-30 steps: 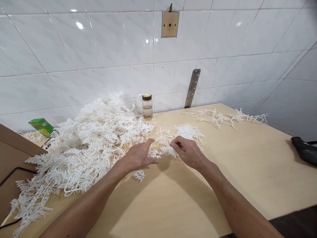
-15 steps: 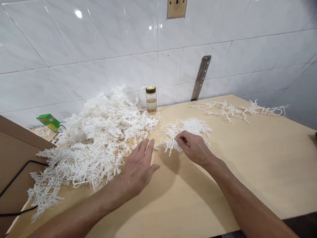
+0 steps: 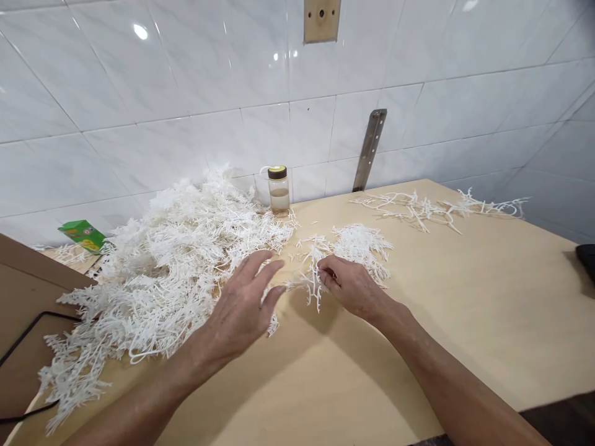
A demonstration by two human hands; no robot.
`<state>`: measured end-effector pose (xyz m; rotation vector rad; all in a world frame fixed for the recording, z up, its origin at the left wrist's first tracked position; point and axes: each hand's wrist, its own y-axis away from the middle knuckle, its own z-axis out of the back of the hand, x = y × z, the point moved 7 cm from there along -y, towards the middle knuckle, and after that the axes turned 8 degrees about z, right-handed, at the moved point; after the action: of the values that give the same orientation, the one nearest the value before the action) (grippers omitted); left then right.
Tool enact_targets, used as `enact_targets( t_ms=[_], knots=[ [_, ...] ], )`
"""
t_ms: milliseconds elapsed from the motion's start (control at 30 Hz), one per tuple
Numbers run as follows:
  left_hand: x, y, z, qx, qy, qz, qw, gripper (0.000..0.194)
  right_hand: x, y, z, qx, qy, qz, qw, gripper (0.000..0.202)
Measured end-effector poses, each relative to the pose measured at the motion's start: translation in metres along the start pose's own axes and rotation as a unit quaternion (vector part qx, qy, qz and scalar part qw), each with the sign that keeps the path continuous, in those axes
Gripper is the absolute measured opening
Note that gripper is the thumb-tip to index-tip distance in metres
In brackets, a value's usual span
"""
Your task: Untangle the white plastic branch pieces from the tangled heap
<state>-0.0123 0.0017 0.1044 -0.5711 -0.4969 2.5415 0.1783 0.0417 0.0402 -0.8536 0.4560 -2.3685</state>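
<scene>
My right hand (image 3: 351,285) is closed in a pinch on a white branched plastic sprig (image 3: 312,286), which sticks out to the left and hangs down from the fingertips. My left hand (image 3: 246,297) is open, thumb and fingers apart, at the right edge of a big heap of white branched plastic sprigs (image 3: 181,248). White tips show just below the left thumb; whether the hand touches them I cannot tell. Behind my right hand lies a small pile of white trimmed pieces (image 3: 360,244), with loose bits scattered to its left.
A clear bottle with a dark lid (image 3: 279,192) stands by the tiled wall. Bare white stems (image 3: 423,207) lie at the back right. A green box (image 3: 82,234) and a cardboard box (image 3: 28,322) are at left. A metal strip (image 3: 370,148) leans on the wall. A dark object (image 3: 586,263) sits at the right edge.
My right hand has drawn the sprig slightly toward me and away from the small pile. The left hand has turned and curled its fingers somewhat. The view has shifted a little to the right.
</scene>
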Motion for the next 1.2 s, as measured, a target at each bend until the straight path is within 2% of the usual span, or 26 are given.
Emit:
enact_targets(
  t_ms=[67,167,233,333,433,533,600,667,767,867,933,1000,1067,1133,1200],
  knots=[
    [-0.037,-0.005,0.004,-0.025,0.088,-0.066,0.994,0.03,0.003,0.0,-0.003,0.003,0.019,0.013,1.0,0.013],
    [-0.073,-0.013,-0.018,0.062,0.159,-0.124,0.978,0.028,0.004,0.001,-0.011,0.024,0.037,0.026,0.999,0.011],
    [-0.08,-0.018,-0.037,0.12,0.158,-0.126,0.972,0.027,0.003,0.001,-0.015,0.037,0.038,0.029,0.998,0.012],
    [-0.066,-0.025,-0.058,0.176,0.122,-0.068,0.974,0.025,0.001,0.001,-0.016,0.037,0.025,0.029,0.999,0.013],
    [-0.039,-0.032,-0.064,0.194,0.057,0.012,0.979,0.018,0.001,0.0,-0.014,0.028,0.009,0.028,0.999,0.015],
    [-0.014,-0.033,-0.07,0.244,-0.016,0.076,0.967,0.015,0.0,-0.001,-0.013,0.031,-0.007,0.007,0.999,0.018],
    [-0.002,-0.032,-0.074,0.267,-0.014,0.11,0.957,0.019,-0.001,-0.002,-0.012,0.031,-0.02,-0.007,0.999,0.021],
    [0.007,-0.032,-0.077,0.252,0.043,0.147,0.955,0.02,-0.002,-0.002,-0.009,0.024,-0.037,-0.012,0.999,0.021],
    [0.012,-0.03,-0.077,0.182,0.138,0.173,0.958,0.015,-0.004,-0.001,-0.006,0.02,-0.063,-0.021,0.998,0.021],
    [0.007,-0.028,-0.072,0.119,0.139,0.17,0.968,0.01,-0.006,-0.001,-0.007,0.039,-0.077,-0.027,0.996,0.022],
    [0.0,-0.028,-0.066,0.095,0.132,0.164,0.973,0.015,-0.003,-0.001,-0.009,0.053,-0.082,-0.016,0.995,0.023],
    [-0.005,-0.027,-0.064,0.107,0.152,0.16,0.97,0.017,0.0,-0.002,-0.009,0.053,-0.088,0.0,0.995,0.025],
    [-0.008,-0.026,-0.068,0.152,0.196,0.166,0.954,0.019,0.002,-0.004,-0.007,0.043,-0.092,0.009,0.995,0.026],
    [-0.005,-0.024,-0.076,0.188,0.248,0.187,0.932,0.023,0.003,-0.004,-0.006,0.034,-0.095,0.011,0.995,0.027],
    [0.003,-0.023,-0.083,0.185,0.291,0.226,0.911,0.024,0.003,-0.004,-0.005,0.028,-0.097,0.013,0.995,0.026]
  ],
)
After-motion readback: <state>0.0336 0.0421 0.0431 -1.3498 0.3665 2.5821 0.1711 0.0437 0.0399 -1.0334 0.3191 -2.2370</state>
